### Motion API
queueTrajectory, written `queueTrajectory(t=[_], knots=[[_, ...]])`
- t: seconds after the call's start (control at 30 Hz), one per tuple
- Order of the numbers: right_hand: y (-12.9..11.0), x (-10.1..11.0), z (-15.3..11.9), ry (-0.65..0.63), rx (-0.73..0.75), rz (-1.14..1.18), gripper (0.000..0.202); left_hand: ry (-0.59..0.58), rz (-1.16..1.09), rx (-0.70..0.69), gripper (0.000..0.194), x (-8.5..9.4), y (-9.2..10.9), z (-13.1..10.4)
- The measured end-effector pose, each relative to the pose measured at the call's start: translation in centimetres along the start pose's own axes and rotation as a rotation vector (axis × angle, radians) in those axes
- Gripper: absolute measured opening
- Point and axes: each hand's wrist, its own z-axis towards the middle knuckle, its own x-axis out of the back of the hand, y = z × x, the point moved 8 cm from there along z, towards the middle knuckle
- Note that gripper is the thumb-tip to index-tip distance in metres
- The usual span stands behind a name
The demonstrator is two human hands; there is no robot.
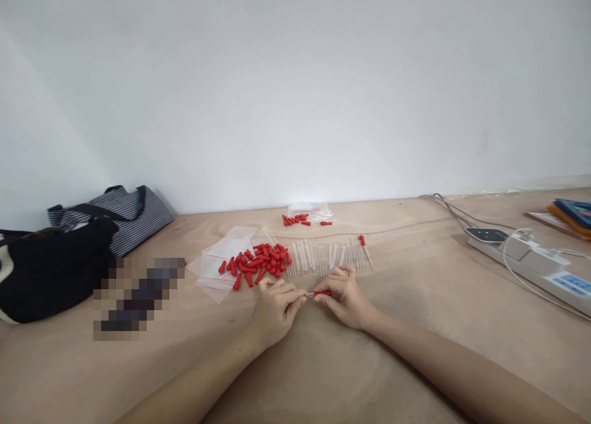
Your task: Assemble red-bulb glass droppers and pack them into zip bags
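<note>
My left hand pinches a clear glass tube between thumb and fingers. My right hand is closed on a red rubber bulb, which meets the tube's right end between the hands. Just beyond my left hand, a pile of red bulbs lies partly on clear plastic bags. A row of clear tubes lies side by side beyond both hands. At the row's right end is a tube with a red bulb on its far end.
More red bulbs and a plastic bag lie near the wall. On the left are a striped bag and a black bag. A power strip with cables and some booklets are on the right.
</note>
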Motion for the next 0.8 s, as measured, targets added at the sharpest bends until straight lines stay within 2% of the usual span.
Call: queueTrajectory(t=[0.3, 0.57, 0.8], knots=[[-0.9, -0.1, 0.0, -0.016, 0.06, 0.029, 0.013, 0.086, 0.047, -0.08, 0.018, 0.4, 0.8, -0.6], [-0.8, -0.5, 0.3, -0.029, 0.033, 0.02, 0.012, 0.081, 0.03, -0.05, 0.019, 0.4, 0.5, -0.4], [-0.1, 0.1, 0.2, -0.011, 0.014, -0.045, 0.011, 0.09, 0.013, -0.004, 0.02, 0.7, -0.5, -0.2]])
